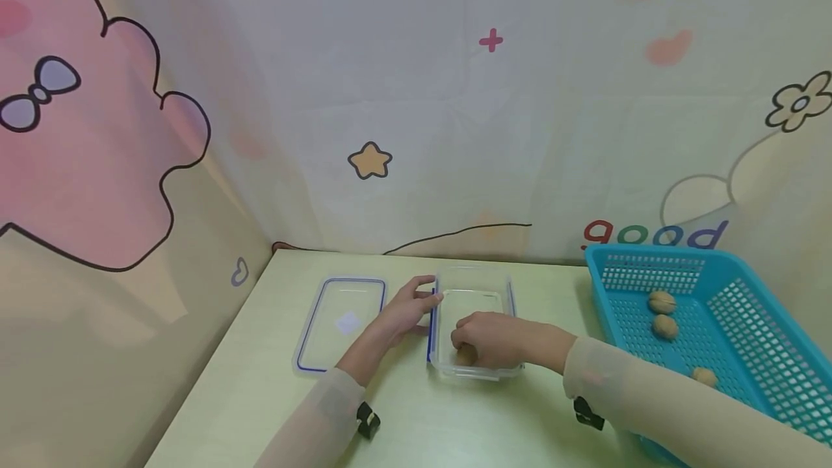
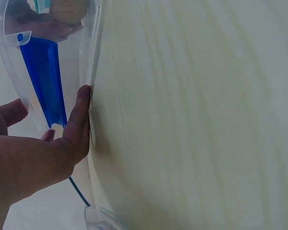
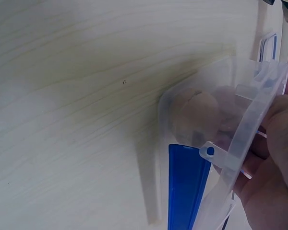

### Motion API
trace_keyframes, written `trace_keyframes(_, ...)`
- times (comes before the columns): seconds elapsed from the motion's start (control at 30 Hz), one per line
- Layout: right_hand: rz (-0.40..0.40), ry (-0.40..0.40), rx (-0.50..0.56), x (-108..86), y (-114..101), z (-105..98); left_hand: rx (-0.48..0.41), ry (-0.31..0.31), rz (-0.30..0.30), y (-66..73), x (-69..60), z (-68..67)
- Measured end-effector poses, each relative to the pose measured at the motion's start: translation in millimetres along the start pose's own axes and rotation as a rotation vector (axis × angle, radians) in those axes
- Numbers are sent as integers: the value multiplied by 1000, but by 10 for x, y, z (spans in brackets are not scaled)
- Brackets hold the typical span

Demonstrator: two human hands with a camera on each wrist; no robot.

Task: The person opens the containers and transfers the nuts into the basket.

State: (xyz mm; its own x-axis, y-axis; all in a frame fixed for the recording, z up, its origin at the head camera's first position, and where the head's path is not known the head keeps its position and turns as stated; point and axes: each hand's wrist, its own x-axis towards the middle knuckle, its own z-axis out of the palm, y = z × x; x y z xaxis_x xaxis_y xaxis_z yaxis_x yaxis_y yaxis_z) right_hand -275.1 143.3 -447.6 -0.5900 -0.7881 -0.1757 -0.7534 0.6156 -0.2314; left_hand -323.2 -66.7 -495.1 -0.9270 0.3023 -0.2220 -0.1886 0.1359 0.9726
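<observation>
A clear plastic food container point(image 1: 477, 300) with blue side latches point(image 2: 45, 81) stands on the table. My left hand point(image 1: 408, 309) rests against its left wall, fingers extended along the side and fingertips near the rim. My right hand point(image 1: 490, 339) reaches into the near end of the container, its fingers curled round a walnut point(image 1: 466, 354) low inside. In the right wrist view the walnut point(image 3: 197, 117) shows blurred through the clear wall, close to the container's corner. The right fingertips are partly hidden behind the wall and the hand itself.
A clear lid point(image 1: 338, 313) with a blue seal lies flat left of the container. On the right stands a turquoise perforated basket point(image 1: 689, 258), its near side partly hidden by the right sleeve. Walnuts point(image 1: 663, 302) lie in it. A printed curtain point(image 1: 442, 128) hangs behind the table.
</observation>
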Motion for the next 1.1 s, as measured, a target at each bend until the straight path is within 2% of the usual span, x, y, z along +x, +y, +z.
trace_keyframes(0.27, 58, 35, -77, -80, -14, -61, 6, -7, -2, 17, 8, 5)
trace_keyframes(0.43, 128, 41, -46, -230, -54, -226, 5, -15, 5, 17, 10, 0)
trace_keyframes(0.57, 147, 72, -1, -397, -37, -341, 11, -14, 9, 25, -6, -6)
trace_keyframes(0.77, 48, 186, -38, -679, 87, -439, 16, -2, 9, 22, -9, -25)
trace_keyframes(0.83, 36, 212, -38, -779, 133, -464, 17, -3, 13, 21, -6, -31)
trace_keyframes(1.1, 108, 296, 30, -1225, 293, -594, 3, -23, 19, 0, 1, -14)
